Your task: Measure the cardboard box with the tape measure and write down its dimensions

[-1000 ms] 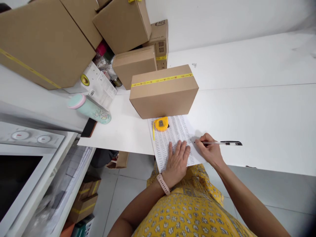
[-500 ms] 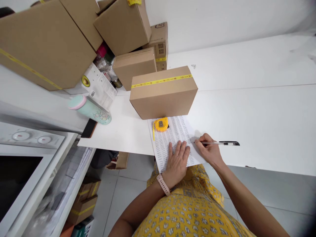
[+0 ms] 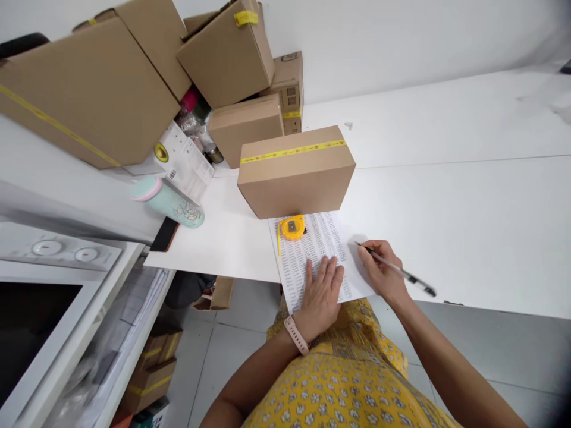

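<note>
My left hand (image 3: 322, 291) lies flat with its fingers spread on a printed sheet of paper (image 3: 292, 276) covered in columns of text. Pinched in my right hand (image 3: 384, 270) is a pen (image 3: 408, 276), its tip over the right part of the sheet and its back end pointing right. Whether the tip touches the paper I cannot tell. A yellow tape measure (image 3: 293, 227) rests on the sheet's upper left, with a short length of tape out. Just behind it stands a closed cardboard box (image 3: 297, 190) with yellow tape along its top.
More cardboard boxes (image 3: 232, 56) are piled at the back left. A mint bottle (image 3: 172, 204) lies or leans at the left beside a white printed box (image 3: 187, 163). A microwave (image 3: 66, 252) stands lower left. The white table (image 3: 468, 220) stretches to the right.
My right hand has shifted slightly right and the pen has tilted, its tip moving up and right and its back end swinging down. My left hand stays on the sheet.
</note>
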Demonstrator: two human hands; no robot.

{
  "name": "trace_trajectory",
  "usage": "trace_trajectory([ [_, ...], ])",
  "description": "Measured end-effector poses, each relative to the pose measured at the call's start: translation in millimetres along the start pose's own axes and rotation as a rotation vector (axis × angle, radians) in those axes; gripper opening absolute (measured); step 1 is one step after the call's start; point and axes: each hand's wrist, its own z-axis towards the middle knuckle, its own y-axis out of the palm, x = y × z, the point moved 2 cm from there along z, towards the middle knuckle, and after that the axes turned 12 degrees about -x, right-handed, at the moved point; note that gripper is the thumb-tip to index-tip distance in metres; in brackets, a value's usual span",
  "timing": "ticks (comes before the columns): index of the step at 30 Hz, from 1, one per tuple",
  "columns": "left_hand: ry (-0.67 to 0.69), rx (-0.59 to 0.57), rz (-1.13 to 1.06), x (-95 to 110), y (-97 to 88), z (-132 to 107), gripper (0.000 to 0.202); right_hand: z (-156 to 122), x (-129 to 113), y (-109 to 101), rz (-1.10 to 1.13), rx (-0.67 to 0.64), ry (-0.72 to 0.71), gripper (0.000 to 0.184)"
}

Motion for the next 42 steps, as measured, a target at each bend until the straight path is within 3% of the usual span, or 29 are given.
trace_trajectory([
  [3, 0.05, -0.043, -0.12, -5.7, -10.9, -3.0, 0.072, 4.8, 2.3, -12.6, -0.175, -0.051, -0.095, 0.021],
  [5, 0.066, -0.028, -0.213, -14.9, -23.0, -5.3, 0.065, 8.0, 6.7, -22.5, -0.269, -0.041, -0.168, 0.021],
  [10, -0.056, 0.314, -0.27, -59.5, -59.7, -1.4, 0.032, 16.8, 16.8, -36.9, -0.581, -0.132, -0.309, 0.033],
  [14, -0.193, 0.482, -0.233, -94.1, -76.7, 13.8, 0.032, 22.4, 20.9, -36.4, -0.873, -0.207, -0.417, 0.042],
  [21, -0.295, 0.39, -0.409, -110.7, -77.2, 49.3, 0.058, 22.3, 36.9, -32.8, -0.997, -0.183, -0.458, 0.051],
  [26, -0.317, 0.385, -0.485, -111.2, -80.7, 53.5, 0.063, 20.5, 29.4, -34.1, -0.87, -0.157, -0.422, 0.056],
  [28, -0.279, 0.36, -0.652, -105.0, -87.4, 43.3, 0.07, 20.0, 11.8, -33.7, -0.732, -0.104, -0.377, 0.048],
  [30, -0.158, 0.268, -0.886, -93.0, -96.2, 30.5, 0.078, 20.8, -12.5, -30.0, -0.519, -0.109, -0.311, 0.036],
  [33, 0.027, 0.089, -1.083, -72.5, -109.5, 13.8, 0.088, 24.6, -50.0, -16.1, -0.108, -0.332, -0.169, 0.035],
  [36, 0.069, 0.03, -1.08, -64.4, -115.9, 4.8, 0.092, 26.2, -75.7, -1.3, 0.178, -0.504, -0.084, 0.043],
  [42, 0.041, 0.03, -0.979, -73.2, -110.8, -1.1, 0.085, 22.2, -84.7, 19.1, 0.302, -0.541, -0.078, 0.04],
])
